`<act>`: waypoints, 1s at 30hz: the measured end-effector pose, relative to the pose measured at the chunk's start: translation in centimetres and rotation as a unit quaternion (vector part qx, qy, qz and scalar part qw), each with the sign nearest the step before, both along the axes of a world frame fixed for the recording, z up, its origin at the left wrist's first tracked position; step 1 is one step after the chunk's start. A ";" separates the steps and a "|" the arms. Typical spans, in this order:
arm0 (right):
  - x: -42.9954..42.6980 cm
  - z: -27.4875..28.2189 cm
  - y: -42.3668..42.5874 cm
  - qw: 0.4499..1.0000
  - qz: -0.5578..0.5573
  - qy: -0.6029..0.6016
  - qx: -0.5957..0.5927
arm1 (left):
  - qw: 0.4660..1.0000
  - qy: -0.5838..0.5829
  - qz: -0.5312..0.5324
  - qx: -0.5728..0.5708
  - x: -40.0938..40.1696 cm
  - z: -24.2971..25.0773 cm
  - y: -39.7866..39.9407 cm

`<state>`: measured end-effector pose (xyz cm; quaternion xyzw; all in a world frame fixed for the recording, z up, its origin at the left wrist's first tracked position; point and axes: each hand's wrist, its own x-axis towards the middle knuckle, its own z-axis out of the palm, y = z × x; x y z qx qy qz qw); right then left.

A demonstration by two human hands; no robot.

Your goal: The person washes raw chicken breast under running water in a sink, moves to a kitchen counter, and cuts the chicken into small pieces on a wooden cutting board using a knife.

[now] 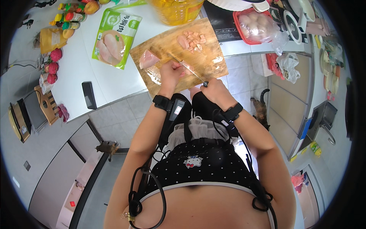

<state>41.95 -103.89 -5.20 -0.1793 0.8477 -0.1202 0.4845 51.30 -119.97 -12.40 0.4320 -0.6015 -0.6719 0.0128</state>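
Observation:
My right hand (216,91) is closed around the black handle of a kitchen knife (192,71); its blade points up and left across a wooden cutting board (210,60). Beneath and beside the blade is a piece of raw chicken (188,68), with the curled fingers of my left hand (171,73) pressed on its left end. A larger chunk of raw chicken breast (148,59) sits at the board's left side. Small chicken cubes (196,43) are gathered near the upper right part of the board. Wet patches show on the wood.
A green-and-white chicken breast package (115,38) and a black phone (89,95) lie left of the board. Behind it stands a large bottle of yellow oil (177,10). A red basket (237,27) holds a bagged item at the right. Cats (108,148) (260,108) are on the floor on both sides.

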 end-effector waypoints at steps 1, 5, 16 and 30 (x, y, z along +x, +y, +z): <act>0.0 -0.1 0.0 1.000 0.002 -0.001 -0.005 | 1.000 -0.001 0.000 0.001 0.0 0.1 0.1; -0.1 0.4 -0.3 1.000 -0.002 -0.011 -0.017 | 1.000 -0.003 0.010 0.000 0.0 0.3 0.1; 0.3 -0.6 -0.1 0.998 -0.029 -0.033 -0.042 | 0.999 0.004 0.024 0.021 0.0 0.3 0.2; -0.7 -2.3 -1.0 0.997 -0.002 -0.065 0.042 | 0.999 -0.012 0.025 0.032 -0.4 0.6 -0.1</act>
